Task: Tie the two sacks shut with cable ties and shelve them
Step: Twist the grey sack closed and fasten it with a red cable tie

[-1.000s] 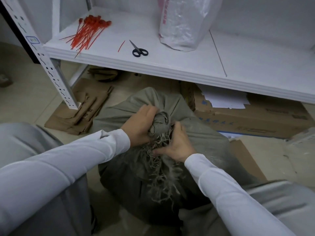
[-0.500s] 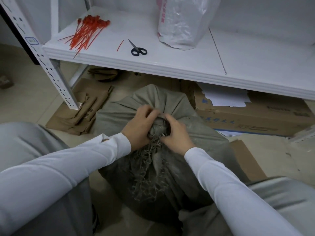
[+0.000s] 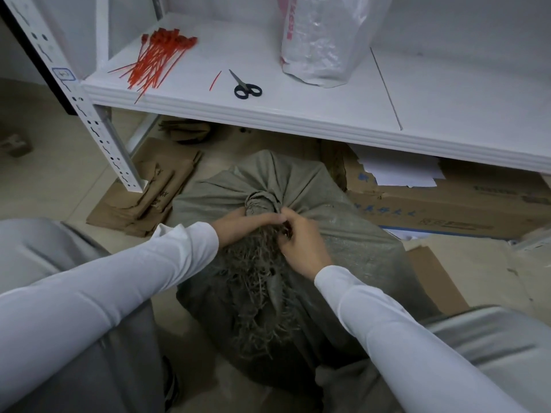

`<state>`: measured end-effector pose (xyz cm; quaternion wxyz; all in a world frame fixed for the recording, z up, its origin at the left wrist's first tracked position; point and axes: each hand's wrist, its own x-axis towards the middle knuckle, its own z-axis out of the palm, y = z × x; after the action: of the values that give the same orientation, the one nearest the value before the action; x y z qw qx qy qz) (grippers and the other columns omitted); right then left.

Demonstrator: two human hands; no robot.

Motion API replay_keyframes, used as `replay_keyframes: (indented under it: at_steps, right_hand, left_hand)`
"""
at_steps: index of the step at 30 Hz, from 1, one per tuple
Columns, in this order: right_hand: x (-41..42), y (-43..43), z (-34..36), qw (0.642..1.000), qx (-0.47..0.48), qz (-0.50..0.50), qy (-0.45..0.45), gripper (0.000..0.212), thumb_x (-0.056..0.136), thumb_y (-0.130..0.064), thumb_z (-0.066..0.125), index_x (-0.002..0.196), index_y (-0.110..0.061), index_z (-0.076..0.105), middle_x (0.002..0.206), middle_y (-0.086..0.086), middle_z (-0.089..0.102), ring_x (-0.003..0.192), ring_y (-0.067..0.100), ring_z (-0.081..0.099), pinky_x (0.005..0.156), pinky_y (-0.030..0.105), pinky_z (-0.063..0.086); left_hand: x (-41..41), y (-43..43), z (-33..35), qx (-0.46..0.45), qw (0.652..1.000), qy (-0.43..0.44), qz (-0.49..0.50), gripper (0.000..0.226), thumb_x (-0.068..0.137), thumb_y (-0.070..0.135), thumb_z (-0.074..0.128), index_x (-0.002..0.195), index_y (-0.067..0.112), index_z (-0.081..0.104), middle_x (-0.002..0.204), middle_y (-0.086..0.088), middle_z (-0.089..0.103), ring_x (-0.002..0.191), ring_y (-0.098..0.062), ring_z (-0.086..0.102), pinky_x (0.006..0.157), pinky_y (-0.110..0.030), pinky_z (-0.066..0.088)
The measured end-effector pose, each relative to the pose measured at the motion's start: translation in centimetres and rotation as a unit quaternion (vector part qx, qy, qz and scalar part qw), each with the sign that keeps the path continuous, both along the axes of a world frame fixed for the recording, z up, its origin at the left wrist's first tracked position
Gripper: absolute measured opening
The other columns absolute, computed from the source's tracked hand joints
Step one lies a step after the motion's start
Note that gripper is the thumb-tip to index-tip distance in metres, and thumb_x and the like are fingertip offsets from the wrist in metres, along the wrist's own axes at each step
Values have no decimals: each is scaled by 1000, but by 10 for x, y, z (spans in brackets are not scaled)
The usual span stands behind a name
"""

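Both hands slid nearer along the twisted neck of the sack (image 3: 343, 228), left grip (image 3: 238, 225) and right grip (image 3: 301, 245) clenched there, neck pointing shelfward.

Grey sack (image 3: 313, 204) on floor, neck bunched and gripped by left hand (image 3: 238, 226) and right hand (image 3: 301, 245). Red cable ties (image 3: 158, 55), scissors (image 3: 246, 86), white plastic sack (image 3: 322, 37) seen on shelf (image 3: 298, 120).

One grey woven sack (image 3: 301, 186), one white plastic sack (image 3: 320, 40), one black-handled scissors (image 3: 246, 86), one bundle of red cable ties (image 3: 156, 56), one stray red offcut (image 3: 215, 80).
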<state>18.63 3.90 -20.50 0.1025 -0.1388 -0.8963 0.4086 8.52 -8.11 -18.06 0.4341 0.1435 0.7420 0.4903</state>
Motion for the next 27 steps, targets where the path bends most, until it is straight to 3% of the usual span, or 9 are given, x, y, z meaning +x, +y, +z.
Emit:
replay_keyframes:
  at_steps: [5,9,12,14,17,20,23,27]
  right_hand:
    - [-5,2,-4,998,-43,39,-27,4,81,2,53,83,-1,51,77,21,58,78,37,58,70,41,48]
    - [-10,16,8,992,-85,43,-79,14,77,6,58,86,-4,60,83,13,66,84,31,65,80,41,51]
    - [-9,25,11,995,-64,-10,-77,34,78,5,59,107,-14,57,101,6,65,90,24,65,87,43,54]
    - [-8,28,12,997,50,-11,-53,52,79,3,58,126,-19,49,125,3,56,100,21,62,90,41,52]
    - [-10,21,15,980,185,74,-10,76,77,5,53,144,-28,36,149,-5,36,118,24,55,95,40,49]
    - [-17,9,12,953,262,149,-25,85,76,6,53,150,-29,30,153,-6,34,127,26,49,101,38,45]
    - [-22,6,9,957,254,138,-30,78,75,4,57,144,-27,39,144,-4,42,119,27,53,92,41,49]
    - [-27,5,7,963,237,123,-34,63,75,-6,64,133,-22,47,135,-4,47,113,25,55,88,40,50]
  left_hand:
    - [-1,-1,-10,-35,995,84,48,50,66,34,84,110,20,68,107,2,68,98,-13,62,86,-26,44]
    - [-5,1,-8,-86,973,214,-6,46,65,32,81,105,14,67,101,-3,67,98,-23,62,87,-33,49]
    - [-10,-3,-6,-190,899,379,-110,48,68,37,72,109,17,57,107,-8,65,99,-31,61,84,-38,51]
    - [-14,-6,-5,-259,807,496,-186,58,76,34,66,127,17,46,113,-10,63,101,-34,61,82,-38,51]
    - [-16,-5,-6,-264,691,625,-250,56,82,33,58,132,16,40,113,-6,64,99,-31,63,78,-35,47]
    - [-17,-4,-9,-269,619,684,-277,51,88,31,50,134,11,40,122,-6,61,109,-27,59,87,-36,42]
    - [-13,-6,-10,-291,599,688,-289,49,89,25,48,134,7,39,126,-9,57,114,-28,54,92,-39,35]
    - [-12,-10,-12,-290,614,684,-266,40,86,25,50,123,9,46,114,-8,61,104,-29,58,85,-38,35]
